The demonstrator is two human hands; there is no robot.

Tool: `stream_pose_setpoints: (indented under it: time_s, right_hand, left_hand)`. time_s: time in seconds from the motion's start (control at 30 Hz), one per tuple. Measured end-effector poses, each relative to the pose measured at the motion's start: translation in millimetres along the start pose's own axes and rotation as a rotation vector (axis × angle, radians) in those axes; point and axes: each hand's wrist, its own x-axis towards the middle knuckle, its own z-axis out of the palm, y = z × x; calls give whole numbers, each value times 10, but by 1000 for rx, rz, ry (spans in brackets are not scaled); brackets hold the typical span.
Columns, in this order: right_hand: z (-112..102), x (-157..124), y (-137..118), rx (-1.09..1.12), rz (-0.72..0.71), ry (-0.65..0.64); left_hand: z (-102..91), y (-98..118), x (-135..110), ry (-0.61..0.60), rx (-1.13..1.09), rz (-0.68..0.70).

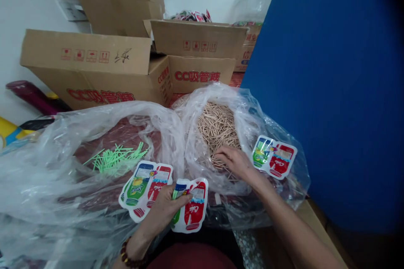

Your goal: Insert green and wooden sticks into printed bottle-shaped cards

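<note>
My left hand (168, 202) has its thumb pressed over a printed pouch (195, 214) with a red cola jar and part of a green one. Beside that hand, to the left, several similar pouches (139, 187) overlap in a small stack; whether its fingers touch them is hidden. My right hand (232, 159) reaches into a clear plastic bag, its fingers bent together on a heap of thin brown candy sticks (219, 128). Light green candy sticks (115, 157) lie in the open bag at left. Another cola-and-green-jar pouch (274, 157) rests on the plastic right of my right hand.
Behind the bags stand open cardboard boxes (116, 77) with red lettering. A tall blue panel (322, 92) borders the right side. Crumpled clear plastic (31, 189) spreads over the left. A dark red cylindrical object (31, 94) leans at the far left, near a yellow one (8, 128).
</note>
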Motion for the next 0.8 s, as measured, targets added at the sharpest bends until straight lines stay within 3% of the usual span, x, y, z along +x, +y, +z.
stream_pose_setpoints:
  time_s: [0.1, 0.23, 0.6, 0.8]
  right_hand:
    - [-51, 152, 280, -464, -48, -43]
    - [42, 299, 412, -692, -145, -72]
    - [169, 328, 576, -746, -279, -46]
    - [170, 336, 671, -514, -227, -29]
  left_hand:
    - [14, 23, -5, 8, -1, -15]
    - [23, 0, -6, 11, -38, -52]
    - [-71, -98, -10, 11, -65, -50]
    - [-114, -147, -40, 23, -172, -82]
